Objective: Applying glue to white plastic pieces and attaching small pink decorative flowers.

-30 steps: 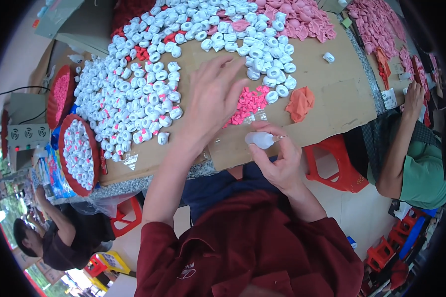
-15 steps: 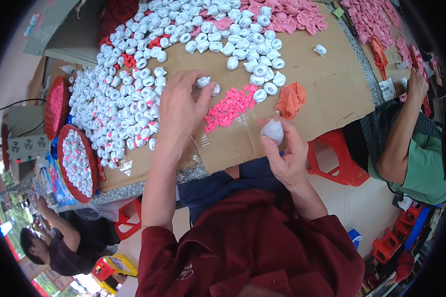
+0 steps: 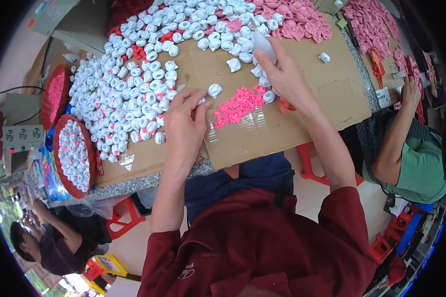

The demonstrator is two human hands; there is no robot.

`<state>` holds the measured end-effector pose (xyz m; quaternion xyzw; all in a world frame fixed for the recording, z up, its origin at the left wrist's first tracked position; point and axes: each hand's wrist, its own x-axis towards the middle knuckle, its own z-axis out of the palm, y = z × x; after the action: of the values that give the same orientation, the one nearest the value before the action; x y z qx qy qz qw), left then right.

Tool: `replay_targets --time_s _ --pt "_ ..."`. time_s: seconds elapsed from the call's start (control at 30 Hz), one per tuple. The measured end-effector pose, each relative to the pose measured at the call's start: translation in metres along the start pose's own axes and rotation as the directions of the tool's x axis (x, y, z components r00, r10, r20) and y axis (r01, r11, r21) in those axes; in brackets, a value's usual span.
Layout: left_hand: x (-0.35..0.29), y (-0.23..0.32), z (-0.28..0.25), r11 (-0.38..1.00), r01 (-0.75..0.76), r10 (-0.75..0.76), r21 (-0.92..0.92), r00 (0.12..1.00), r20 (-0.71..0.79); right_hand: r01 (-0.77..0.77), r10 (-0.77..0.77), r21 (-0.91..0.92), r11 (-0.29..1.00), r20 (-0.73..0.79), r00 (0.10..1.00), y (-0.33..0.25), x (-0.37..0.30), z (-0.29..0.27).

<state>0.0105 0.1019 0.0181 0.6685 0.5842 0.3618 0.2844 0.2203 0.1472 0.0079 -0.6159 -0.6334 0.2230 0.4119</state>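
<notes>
My right hand (image 3: 286,74) grips a translucent white squeeze bottle (image 3: 263,47) over the right part of the white pile, its nozzle pointing toward the far side. My left hand (image 3: 185,116) is at the middle of the cardboard (image 3: 302,126), thumb and fingers brought together. A sliver of a small white piece (image 3: 201,100) shows between its fingertips; the rest is hidden. Just beyond the fingertips is another rounded white piece (image 3: 214,90). Many tiny bright pink pieces (image 3: 239,106) lie heaped between my hands. Beneath my right forearm, an orange piece (image 3: 285,105) is mostly covered.
White ring-like pieces (image 3: 134,94), some with pink bits, spread across the left and far side. Pink molded pieces (image 3: 297,20) are heaped at the far right. Red trays (image 3: 90,163) stand at the left edge. Co-workers sit on both sides; one wears a green sleeve (image 3: 421,171).
My right hand has carried the squeeze bottle away from the near edge, up to the white pile. My left hand has shifted slightly right and lower, its fingers closer together.
</notes>
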Motion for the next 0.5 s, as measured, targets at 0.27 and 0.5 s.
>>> replay_targets --time_s 0.27,0.5 --pt "-0.024 -0.011 0.001 0.982 -0.119 0.13 0.149 0.989 -0.072 0.062 -0.157 0.243 0.968 0.397 0.904 -0.025 0.02 0.029" --pt "-0.029 -0.003 0.023 0.958 -0.217 0.24 0.188 0.964 -0.113 -0.079 -0.189 0.396 0.915 0.594 0.782 -0.033 0.022 0.031"
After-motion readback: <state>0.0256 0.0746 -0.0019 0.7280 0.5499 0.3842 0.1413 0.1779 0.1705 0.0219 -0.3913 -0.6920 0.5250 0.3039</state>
